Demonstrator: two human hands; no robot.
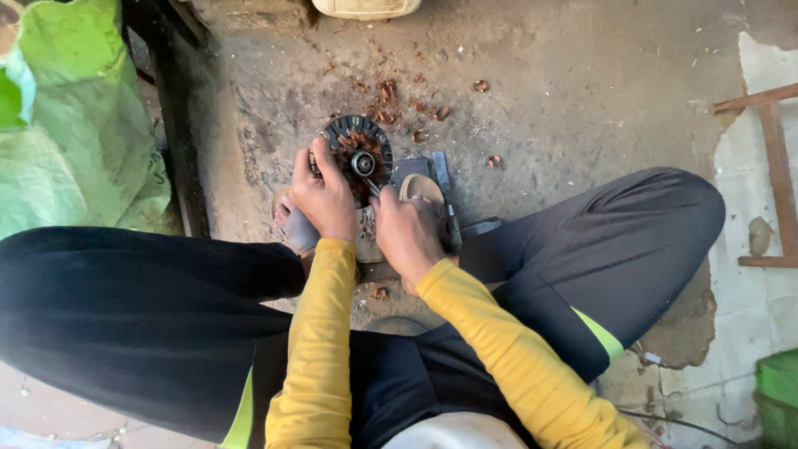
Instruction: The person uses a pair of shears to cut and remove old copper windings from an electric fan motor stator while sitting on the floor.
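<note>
A round dark metal motor part [357,150] with rusty brown copper windings and a shiny central shaft lies on the dirty concrete floor between my knees. My left hand [322,195] grips its left rim, fingers curled over the edge. My right hand [405,233] is closed on a thin metal tool [373,188] whose tip points into the windings beside the shaft. Both arms wear yellow sleeves. My feet in sandals sit just under the part, mostly hidden by my hands.
Bits of copper scrap [386,91] lie scattered on the floor beyond the part. A green sack [75,125] stands at left beside a dark post [179,133]. A rusty metal frame [773,166] lies at right, a green crate [780,391] at lower right.
</note>
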